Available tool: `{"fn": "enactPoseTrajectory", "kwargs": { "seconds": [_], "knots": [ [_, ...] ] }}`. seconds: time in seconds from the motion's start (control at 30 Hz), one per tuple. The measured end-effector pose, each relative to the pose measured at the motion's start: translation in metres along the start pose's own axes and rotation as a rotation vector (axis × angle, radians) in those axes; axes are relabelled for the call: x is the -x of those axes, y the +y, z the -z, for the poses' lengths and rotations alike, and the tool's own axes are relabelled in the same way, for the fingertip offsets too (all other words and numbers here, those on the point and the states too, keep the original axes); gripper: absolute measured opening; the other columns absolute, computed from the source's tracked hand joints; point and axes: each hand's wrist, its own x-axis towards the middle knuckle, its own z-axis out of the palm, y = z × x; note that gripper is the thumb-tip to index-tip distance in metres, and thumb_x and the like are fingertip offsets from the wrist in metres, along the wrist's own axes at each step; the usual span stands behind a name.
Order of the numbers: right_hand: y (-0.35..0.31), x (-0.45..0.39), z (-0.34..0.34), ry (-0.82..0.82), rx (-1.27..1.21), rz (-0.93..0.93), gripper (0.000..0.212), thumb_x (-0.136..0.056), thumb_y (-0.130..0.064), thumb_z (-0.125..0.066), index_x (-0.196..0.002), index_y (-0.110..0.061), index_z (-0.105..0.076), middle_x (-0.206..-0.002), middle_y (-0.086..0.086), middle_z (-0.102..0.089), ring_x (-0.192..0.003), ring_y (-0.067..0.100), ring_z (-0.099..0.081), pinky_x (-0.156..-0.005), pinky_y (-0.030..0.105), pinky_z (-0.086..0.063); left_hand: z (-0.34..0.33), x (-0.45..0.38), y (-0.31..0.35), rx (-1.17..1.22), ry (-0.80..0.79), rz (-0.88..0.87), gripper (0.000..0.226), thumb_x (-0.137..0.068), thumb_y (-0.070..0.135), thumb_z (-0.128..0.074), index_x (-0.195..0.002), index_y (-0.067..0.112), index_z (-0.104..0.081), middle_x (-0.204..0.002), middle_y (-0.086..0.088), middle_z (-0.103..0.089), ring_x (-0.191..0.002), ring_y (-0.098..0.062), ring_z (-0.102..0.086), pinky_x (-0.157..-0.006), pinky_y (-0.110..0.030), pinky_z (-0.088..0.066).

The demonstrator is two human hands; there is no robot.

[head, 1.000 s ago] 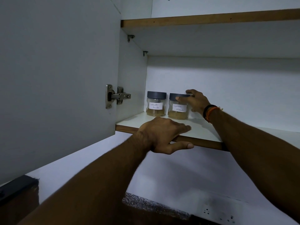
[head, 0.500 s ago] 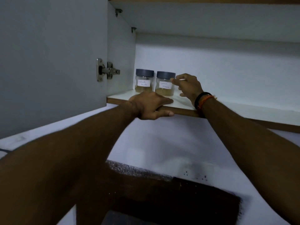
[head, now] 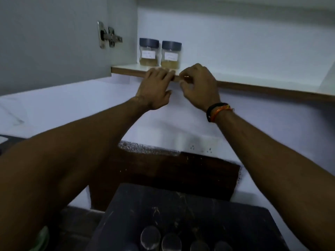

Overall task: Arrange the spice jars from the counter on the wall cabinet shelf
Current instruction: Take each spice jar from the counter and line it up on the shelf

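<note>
A tall white wall cabinet [head: 235, 42] is filling the upper part of the head view, its grey door [head: 50, 38] standing open to the left on a silver metal hinge [head: 108, 37]. The white cabinet shelf with a brown wooden front edge [head: 262, 88] is running from the hinge side off to the right. Below it a white wall [head: 81, 105] is dropping to a dark brown backsplash panel [head: 163, 174], and a dark grey speckled counter [head: 181, 211] is lying at the bottom of the view.

Two bare forearms are reaching up from the lower corners. The left hand [head: 154, 89] is resting flat with its fingers spread over the shelf's front edge, holding nothing. The right hand [head: 198, 86], wearing a black and orange thread wristband [head: 217, 111], is hanging just beside it at the shelf edge with its fingers loosely curled and empty, apart from both jars.

At the left end of the shelf, near the cabinet's side wall, two clear plastic spice jars are standing upright side by side, almost touching. The left labelled jar with a dark grey lid [head: 149, 52] is sitting nearest the wall, and the right labelled jar with a dark grey lid [head: 171, 54] is sitting just behind the hands. Both are showing pale yellow-brown powder in their lower halves and small white handwritten labels, too blurred to read.

On the counter's near edge, four more round grey jar lids [head: 171, 241] are showing in a row, blurred.
</note>
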Motion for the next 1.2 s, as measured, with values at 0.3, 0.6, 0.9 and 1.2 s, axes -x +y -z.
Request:
{"fn": "enactPoseTrajectory", "kwargs": {
  "seconds": [0.3, 0.6, 0.9, 1.2],
  "knots": [
    [-0.013, 0.169, -0.063, -0.327, 0.001, -0.094, 0.03, -0.09, -0.008, -0.059, -0.118, -0.003, -0.069, -0.118, 0.015, -0.064, -0.111, 0.034, -0.055, -0.092, 0.045, -0.047, -0.059, 0.127, 0.032, 0.188, -0.347, 0.008, 0.08, -0.087, 0.024, -0.059, -0.157, 0.009, -0.022, -0.165, -0.018, -0.01, -0.15, -0.037, -0.019, -0.119, -0.045, -0.022],
    [-0.024, 0.29, -0.116, -0.68, -0.018, -0.188, 0.042, -0.095, -0.018, -0.054, -0.137, -0.012, -0.059, -0.129, 0.009, -0.056, -0.116, 0.028, -0.05, -0.096, 0.041, -0.046, -0.149, 0.283, 0.065, 0.245, -0.888, 0.065, 0.09, -0.088, 0.036, -0.065, -0.159, 0.021, -0.011, -0.167, -0.011, 0.001, -0.151, -0.036, -0.011, -0.117, -0.056, -0.025],
    [-0.064, 0.379, -0.147, -0.956, -0.091, -0.244, 0.048, -0.092, -0.019, -0.057, -0.14, -0.011, -0.057, -0.138, 0.01, -0.052, -0.127, 0.029, -0.047, -0.107, 0.042, -0.042, -0.161, 0.383, 0.095, 0.397, -1.124, 0.32, 0.087, -0.091, 0.042, -0.065, -0.157, 0.013, -0.016, -0.165, -0.014, -0.009, -0.149, -0.04, -0.019, -0.119, -0.052, -0.023],
    [-0.084, 0.416, -0.16, -1.053, -0.185, -0.37, 0.045, -0.092, -0.014, -0.057, -0.136, -0.012, -0.059, -0.138, 0.01, -0.052, -0.128, 0.031, -0.046, -0.104, 0.039, -0.042, -0.16, 0.448, 0.113, 0.341, -1.273, 0.438, 0.106, -0.072, 0.045, -0.082, -0.155, 0.016, -0.022, -0.157, -0.011, -0.025, -0.143, -0.035, -0.029, -0.115, -0.048, -0.035]
  ]
}}
